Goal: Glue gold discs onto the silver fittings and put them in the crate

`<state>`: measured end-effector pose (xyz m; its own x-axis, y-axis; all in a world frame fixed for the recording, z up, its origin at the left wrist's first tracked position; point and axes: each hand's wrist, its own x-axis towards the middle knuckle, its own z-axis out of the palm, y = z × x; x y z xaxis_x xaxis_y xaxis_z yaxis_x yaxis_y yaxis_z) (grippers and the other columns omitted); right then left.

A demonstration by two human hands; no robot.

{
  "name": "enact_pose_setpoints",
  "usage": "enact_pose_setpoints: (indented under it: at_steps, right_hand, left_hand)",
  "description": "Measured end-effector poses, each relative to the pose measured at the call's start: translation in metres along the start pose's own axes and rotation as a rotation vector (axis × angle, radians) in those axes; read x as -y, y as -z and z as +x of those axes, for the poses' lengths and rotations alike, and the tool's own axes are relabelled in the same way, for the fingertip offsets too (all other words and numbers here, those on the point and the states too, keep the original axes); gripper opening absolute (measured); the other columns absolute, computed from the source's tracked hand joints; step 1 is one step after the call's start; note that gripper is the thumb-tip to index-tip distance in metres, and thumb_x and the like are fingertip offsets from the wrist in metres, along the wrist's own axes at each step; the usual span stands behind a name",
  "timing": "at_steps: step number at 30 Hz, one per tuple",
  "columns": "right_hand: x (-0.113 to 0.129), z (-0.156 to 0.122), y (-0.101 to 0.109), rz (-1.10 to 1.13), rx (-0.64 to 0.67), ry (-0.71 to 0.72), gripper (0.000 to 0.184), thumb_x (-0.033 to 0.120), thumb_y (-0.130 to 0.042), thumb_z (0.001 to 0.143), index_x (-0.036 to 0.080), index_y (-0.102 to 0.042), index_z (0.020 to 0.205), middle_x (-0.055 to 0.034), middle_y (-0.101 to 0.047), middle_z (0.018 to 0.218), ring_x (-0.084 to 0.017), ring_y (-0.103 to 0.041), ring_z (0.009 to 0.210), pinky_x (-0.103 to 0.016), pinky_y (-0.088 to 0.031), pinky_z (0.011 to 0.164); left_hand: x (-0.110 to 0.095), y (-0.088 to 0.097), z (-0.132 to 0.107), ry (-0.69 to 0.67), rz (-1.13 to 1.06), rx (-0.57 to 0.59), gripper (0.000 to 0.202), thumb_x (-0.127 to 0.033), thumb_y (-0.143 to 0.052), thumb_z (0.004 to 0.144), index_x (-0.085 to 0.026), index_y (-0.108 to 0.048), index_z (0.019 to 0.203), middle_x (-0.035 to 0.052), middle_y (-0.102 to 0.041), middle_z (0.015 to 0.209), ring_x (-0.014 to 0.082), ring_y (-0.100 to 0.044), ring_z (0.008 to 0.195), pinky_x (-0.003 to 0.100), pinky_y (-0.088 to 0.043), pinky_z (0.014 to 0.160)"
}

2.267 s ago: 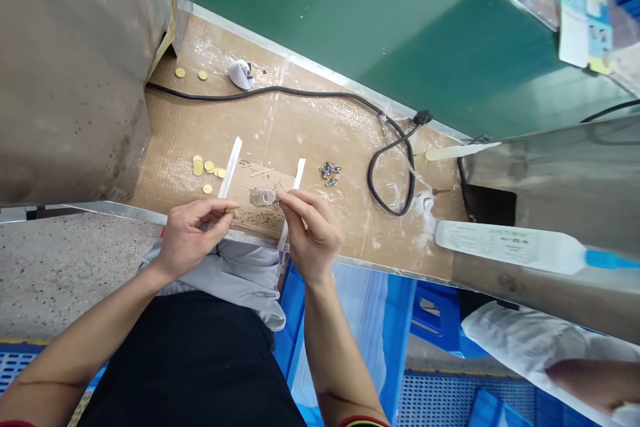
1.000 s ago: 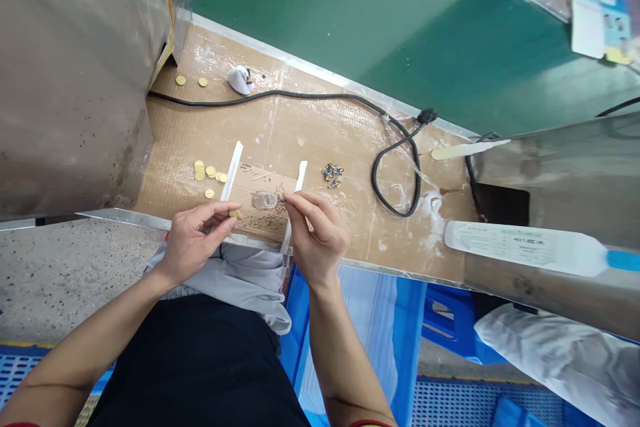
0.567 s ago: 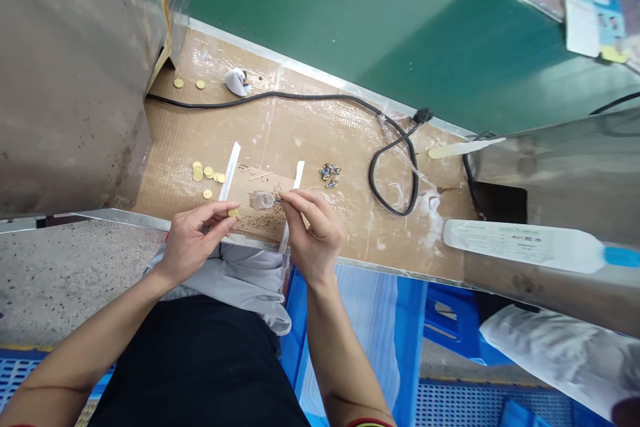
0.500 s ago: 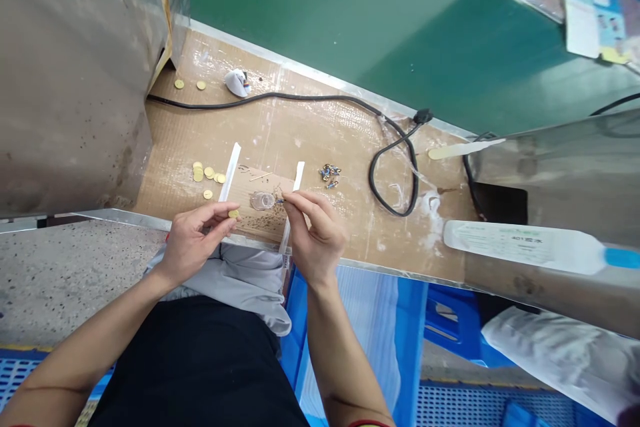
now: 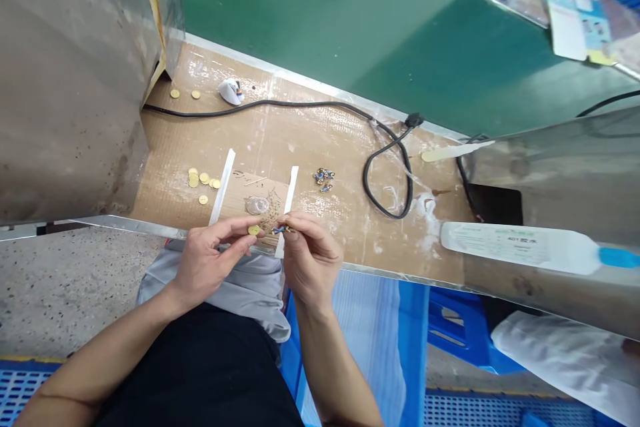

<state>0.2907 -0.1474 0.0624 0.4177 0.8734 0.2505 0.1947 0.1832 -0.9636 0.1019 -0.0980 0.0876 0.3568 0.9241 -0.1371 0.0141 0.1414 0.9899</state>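
Note:
Between the thumb and fingers of my left hand (image 5: pixel 213 257) is a small round yellow disc (image 5: pixel 254 230). My right hand (image 5: pixel 313 257) pinches a tiny blue and gold figurine (image 5: pixel 280 230) by one end, just right of the disc; whether the two touch I cannot tell. Behind my hands a small clear cup (image 5: pixel 257 205) stands on a cardboard piece (image 5: pixel 233 195) between two white tape strips. Several more yellow discs (image 5: pixel 204 178) lie to the left. To the right is a small heap of similar blue and gold figurines (image 5: pixel 324 177).
A black cable (image 5: pixel 300 104) with a plug (image 5: pixel 414 121) crosses the cardboard-covered bench and loops at the right. A white bottle with a blue cap (image 5: pixel 520 245) lies right. Crumpled white material (image 5: pixel 231 91) sits at the back. Metal walls flank both sides; a green panel (image 5: pixel 300 20) stands behind.
My right hand has brought the figurine away from the clear cup, toward me. My left hand has moved right with its disc, so both pieces are now close together.

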Motion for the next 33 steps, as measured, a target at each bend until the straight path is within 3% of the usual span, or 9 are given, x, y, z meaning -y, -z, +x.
enact_pose_setpoints:
  at_steps: [10, 20, 27, 33]
  right_hand:
    - [0.025, -0.006, -0.002, -0.262, 0.018, 0.24, 0.036, 0.01, -0.081, 0.103, 0.037, -0.087, 0.126, -0.0027, -0.087, 0.113, -0.021, -0.085, 0.102, -0.036, -0.072, 0.088]
    - [0.017, 0.004, 0.003, -0.365, -0.043, 0.215, 0.023, 0.017, -0.079, 0.106, 0.033, -0.088, 0.12, -0.0044, -0.086, 0.113, -0.023, -0.085, 0.104, -0.039, -0.072, 0.09]
    - [0.002, 0.021, 0.007, -0.416, 0.019, 0.199, 0.022, 0.017, -0.076, 0.107, 0.031, -0.088, 0.119, -0.0041, -0.087, 0.114, -0.021, -0.084, 0.105, -0.037, -0.07, 0.093]
    - [-0.004, 0.022, 0.005, -0.418, 0.068, 0.228, 0.025, 0.016, -0.073, 0.109, 0.032, -0.088, 0.121, -0.0042, -0.087, 0.116, -0.021, -0.083, 0.106, -0.038, -0.07, 0.095]
  left_hand:
    - [-0.007, -0.004, -0.004, -0.033, 0.086, -0.012, 0.027, -0.028, -0.083, 0.105, -0.027, -0.089, 0.131, 0.0023, -0.092, 0.112, 0.019, -0.089, 0.082, 0.029, -0.076, 0.085]
    - [-0.001, 0.002, 0.0, -0.008, 0.014, -0.008, 0.022, -0.029, -0.08, 0.106, -0.025, -0.09, 0.125, 0.0044, -0.092, 0.107, 0.0194, -0.088, 0.08, 0.028, -0.075, 0.077]
    - [0.014, 0.015, 0.003, 0.098, -0.059, -0.033, 0.018, -0.028, -0.08, 0.103, -0.02, -0.083, 0.119, 0.0076, -0.09, 0.103, 0.024, -0.089, 0.098, 0.028, -0.075, 0.079]
    - [0.02, 0.017, 0.002, 0.048, 0.041, -0.037, 0.007, -0.025, -0.081, 0.101, -0.021, -0.083, 0.106, 0.0041, -0.087, 0.094, 0.0178, -0.083, 0.083, 0.026, -0.07, 0.081]
